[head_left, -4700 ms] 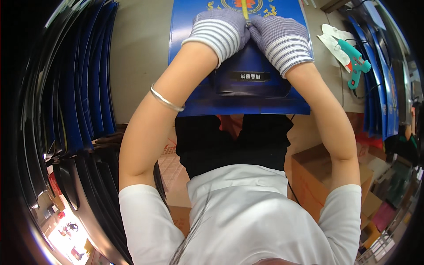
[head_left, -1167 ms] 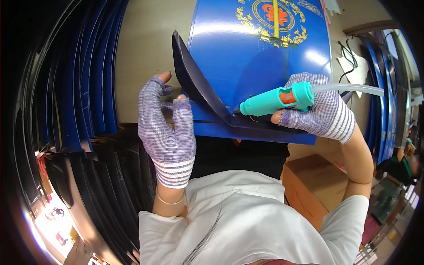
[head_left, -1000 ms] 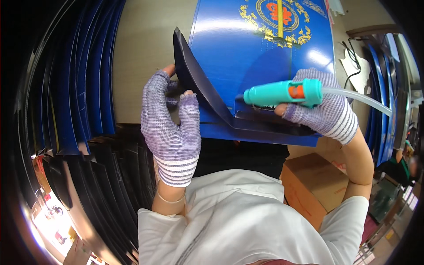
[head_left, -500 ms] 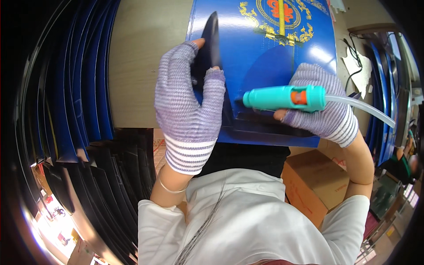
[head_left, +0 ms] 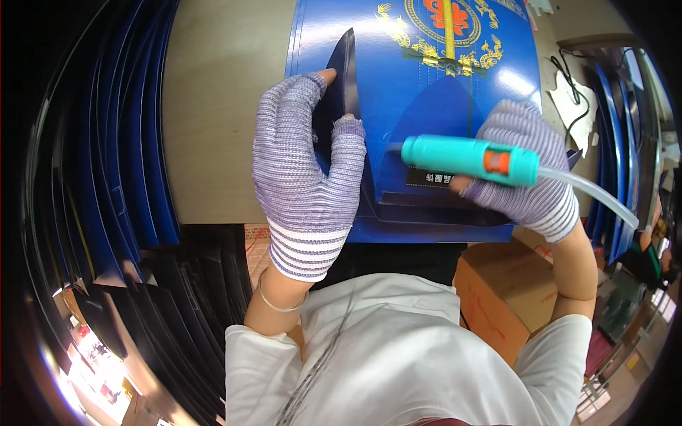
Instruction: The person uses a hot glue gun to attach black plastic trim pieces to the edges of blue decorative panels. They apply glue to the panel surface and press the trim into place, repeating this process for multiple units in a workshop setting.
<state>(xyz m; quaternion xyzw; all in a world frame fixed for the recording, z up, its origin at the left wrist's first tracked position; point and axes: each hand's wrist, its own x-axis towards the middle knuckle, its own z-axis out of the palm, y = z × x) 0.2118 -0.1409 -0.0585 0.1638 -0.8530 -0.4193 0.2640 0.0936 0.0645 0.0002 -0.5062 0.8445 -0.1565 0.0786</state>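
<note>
A glossy blue paper bag (head_left: 398,78) with gold and red print lies flat on the table before me. My left hand (head_left: 302,153), in a striped fingerless knit glove, pinches a raised dark flap (head_left: 347,78) at the bag's left side between thumb and fingers. In my right hand (head_left: 529,167), gloved alike, is a turquoise glue gun (head_left: 469,157), held level above the bag's lower part. Its nozzle end points left toward the flap, apart from it. A translucent glue stick (head_left: 590,188) sticks out of its back end. The palm side of the right hand is hidden.
Stacks of folded blue sheets (head_left: 135,142) stand along the left, with black ones (head_left: 192,298) below. More blue sheets (head_left: 616,149) stand at the right, near a black cable (head_left: 572,89) and white paper (head_left: 572,117). A cardboard box (head_left: 508,291) sits below the table edge.
My right hand and the glue gun have shifted slightly right, uncovering a dark printed strip on the bag. The left hand keeps its pinch on the flap.
</note>
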